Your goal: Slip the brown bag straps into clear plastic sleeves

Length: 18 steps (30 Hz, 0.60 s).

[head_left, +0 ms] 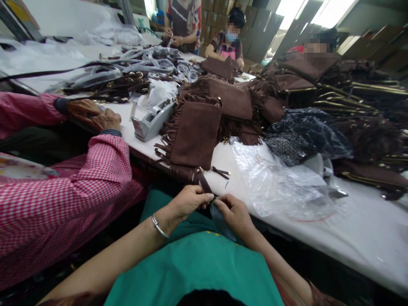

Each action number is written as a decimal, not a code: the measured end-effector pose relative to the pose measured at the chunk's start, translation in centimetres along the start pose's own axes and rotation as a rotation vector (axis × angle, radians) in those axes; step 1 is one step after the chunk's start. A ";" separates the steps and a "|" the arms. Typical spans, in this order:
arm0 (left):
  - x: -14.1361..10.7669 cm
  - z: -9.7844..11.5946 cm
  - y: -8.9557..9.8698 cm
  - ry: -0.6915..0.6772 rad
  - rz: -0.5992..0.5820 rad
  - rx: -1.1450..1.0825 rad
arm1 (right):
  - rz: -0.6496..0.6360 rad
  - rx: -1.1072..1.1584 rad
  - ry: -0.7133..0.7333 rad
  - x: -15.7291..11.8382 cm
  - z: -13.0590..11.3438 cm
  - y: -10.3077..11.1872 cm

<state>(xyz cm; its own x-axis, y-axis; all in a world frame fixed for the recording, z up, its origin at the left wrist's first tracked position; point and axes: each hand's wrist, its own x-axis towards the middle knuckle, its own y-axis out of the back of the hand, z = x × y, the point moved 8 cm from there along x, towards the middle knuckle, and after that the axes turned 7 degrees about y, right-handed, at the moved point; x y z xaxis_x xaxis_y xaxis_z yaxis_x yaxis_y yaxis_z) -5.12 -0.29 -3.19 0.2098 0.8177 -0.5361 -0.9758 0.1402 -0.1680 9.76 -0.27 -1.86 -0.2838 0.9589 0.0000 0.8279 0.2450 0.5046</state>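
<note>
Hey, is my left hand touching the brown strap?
Touching. The head view shows your left hand closed on the brown strap, thumb against its lower part.

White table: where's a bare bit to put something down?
On the white table, the widest bare patch is at right, between the clear plastic sheet, the pile of brown bags with gold zips and the front edge. A narrow strip lies between that sheet and the brown rectangular fringed bag. Behind, it's crowded.

Narrow passage in the middle.
A hand could pass over the white table (225,157) between the fringed bag (196,136) and the crumpled plastic (264,182); the grey holder (148,127) and a neighbour's checked sleeve (110,161) obstruct the left, piled bags (232,97) the far side.
</note>
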 end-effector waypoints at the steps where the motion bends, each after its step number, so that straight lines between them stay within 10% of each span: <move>1: 0.0 0.0 0.0 -0.005 -0.006 0.004 | -0.033 -0.010 0.005 0.0 -0.1 -0.2; 18: 0.9 0.5 0.6 -0.015 0.049 -0.067 | 0.078 0.259 -0.094 0.5 -0.4 0.3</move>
<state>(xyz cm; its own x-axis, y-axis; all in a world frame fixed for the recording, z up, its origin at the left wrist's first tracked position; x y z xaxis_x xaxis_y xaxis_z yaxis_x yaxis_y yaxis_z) -5.58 0.82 -3.33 0.1601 0.8310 -0.5327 -0.9784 0.0622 -0.1970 9.67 0.28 -1.33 -0.1777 0.9825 -0.0561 0.9450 0.1863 0.2689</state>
